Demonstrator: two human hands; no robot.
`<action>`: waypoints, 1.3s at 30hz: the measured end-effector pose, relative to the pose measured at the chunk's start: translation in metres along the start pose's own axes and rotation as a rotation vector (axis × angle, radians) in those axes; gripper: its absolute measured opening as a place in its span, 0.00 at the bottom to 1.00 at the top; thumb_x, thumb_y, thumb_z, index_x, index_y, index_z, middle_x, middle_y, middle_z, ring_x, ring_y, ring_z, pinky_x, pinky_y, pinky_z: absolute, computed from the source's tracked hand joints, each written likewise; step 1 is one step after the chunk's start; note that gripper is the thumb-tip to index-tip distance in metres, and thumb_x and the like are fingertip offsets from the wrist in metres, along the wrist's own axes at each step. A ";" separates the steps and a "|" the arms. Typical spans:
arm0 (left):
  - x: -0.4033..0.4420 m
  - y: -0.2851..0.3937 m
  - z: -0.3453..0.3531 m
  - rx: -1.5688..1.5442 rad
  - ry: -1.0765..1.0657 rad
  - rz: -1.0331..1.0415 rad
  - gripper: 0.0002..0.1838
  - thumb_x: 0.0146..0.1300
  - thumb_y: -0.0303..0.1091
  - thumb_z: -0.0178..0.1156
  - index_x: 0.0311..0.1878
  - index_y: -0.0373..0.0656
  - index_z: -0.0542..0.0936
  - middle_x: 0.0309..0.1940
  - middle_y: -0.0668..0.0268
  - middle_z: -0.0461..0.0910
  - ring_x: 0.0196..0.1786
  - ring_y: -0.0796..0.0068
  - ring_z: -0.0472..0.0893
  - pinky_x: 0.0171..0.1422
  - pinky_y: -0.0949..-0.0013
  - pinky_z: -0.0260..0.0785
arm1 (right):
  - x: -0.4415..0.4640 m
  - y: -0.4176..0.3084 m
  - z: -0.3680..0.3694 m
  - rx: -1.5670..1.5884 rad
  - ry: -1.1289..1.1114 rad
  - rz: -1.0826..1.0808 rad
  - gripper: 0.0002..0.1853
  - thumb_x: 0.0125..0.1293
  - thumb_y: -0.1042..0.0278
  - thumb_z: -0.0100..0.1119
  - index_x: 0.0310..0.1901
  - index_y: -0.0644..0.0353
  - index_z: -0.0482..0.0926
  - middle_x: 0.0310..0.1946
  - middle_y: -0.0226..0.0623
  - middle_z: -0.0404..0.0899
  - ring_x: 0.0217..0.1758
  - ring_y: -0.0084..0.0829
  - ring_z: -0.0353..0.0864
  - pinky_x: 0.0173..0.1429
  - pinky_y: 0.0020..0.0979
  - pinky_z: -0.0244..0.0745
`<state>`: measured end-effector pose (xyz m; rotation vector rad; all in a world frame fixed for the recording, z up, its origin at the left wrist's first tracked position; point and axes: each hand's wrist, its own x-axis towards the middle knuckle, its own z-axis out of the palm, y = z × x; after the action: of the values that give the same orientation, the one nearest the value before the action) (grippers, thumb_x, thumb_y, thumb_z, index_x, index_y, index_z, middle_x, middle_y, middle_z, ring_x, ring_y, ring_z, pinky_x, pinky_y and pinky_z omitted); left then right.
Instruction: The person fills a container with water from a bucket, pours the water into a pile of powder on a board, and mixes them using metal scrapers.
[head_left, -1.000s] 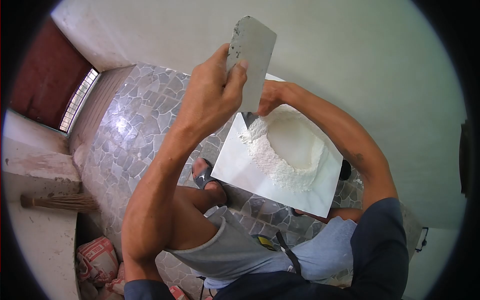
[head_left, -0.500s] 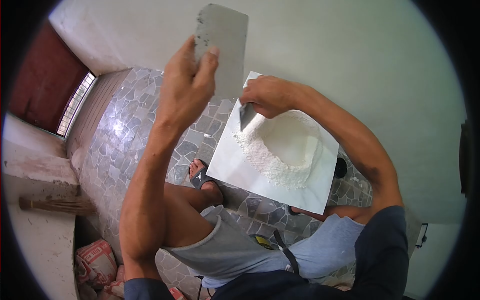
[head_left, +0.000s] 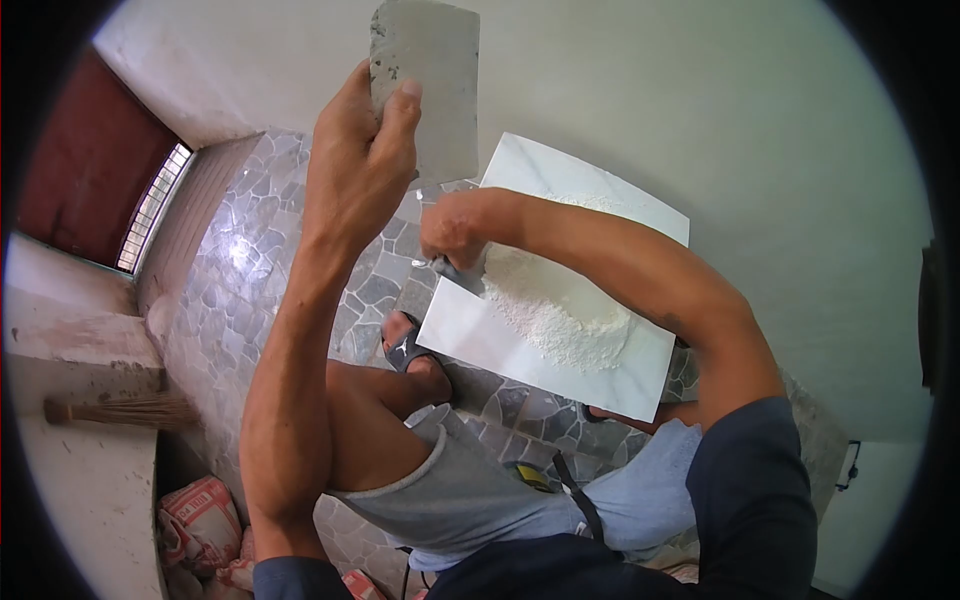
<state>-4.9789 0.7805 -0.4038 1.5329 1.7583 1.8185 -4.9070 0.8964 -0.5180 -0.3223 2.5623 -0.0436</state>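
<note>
My left hand (head_left: 365, 160) is raised and closed on a flat grey rectangular trowel (head_left: 440, 95), its thumb lying on the face and dark specks along one edge. My right hand (head_left: 458, 225) reaches across to the left, fingers wrapped round a small putty knife (head_left: 462, 274). The knife's grey blade meets the left side of a heap of white powder (head_left: 570, 335). That powder forms a ring with a hollow, partly hidden behind my right forearm. Under it lies a white marbled board (head_left: 460, 325), tilted in view.
Below are a stone-patterned floor (head_left: 235, 250) and my sandalled foot (head_left: 405, 345) beside the board. A pale wall (head_left: 700, 110) rises behind it. At left are a broom (head_left: 125, 410), printed sacks (head_left: 205, 515) and a dark red door (head_left: 100, 160).
My right hand has moved left and down with the putty knife, from the board's upper edge to its left edge. My left hand has shifted slightly left and up with the trowel.
</note>
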 end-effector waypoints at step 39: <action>-0.034 0.001 0.052 0.100 -0.351 -0.003 0.23 0.73 0.37 0.52 0.61 0.25 0.73 0.32 0.45 0.83 0.30 0.62 0.82 0.40 0.58 0.73 | -0.256 -0.097 0.056 -0.003 0.867 0.636 0.07 0.60 0.73 0.60 0.40 0.57 0.83 0.35 0.36 0.84 0.42 0.40 0.81 0.45 0.40 0.74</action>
<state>-4.9250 0.7883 -0.4332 1.7572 1.6980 1.3716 -4.6461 0.8651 -0.4227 0.6699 3.3804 0.0743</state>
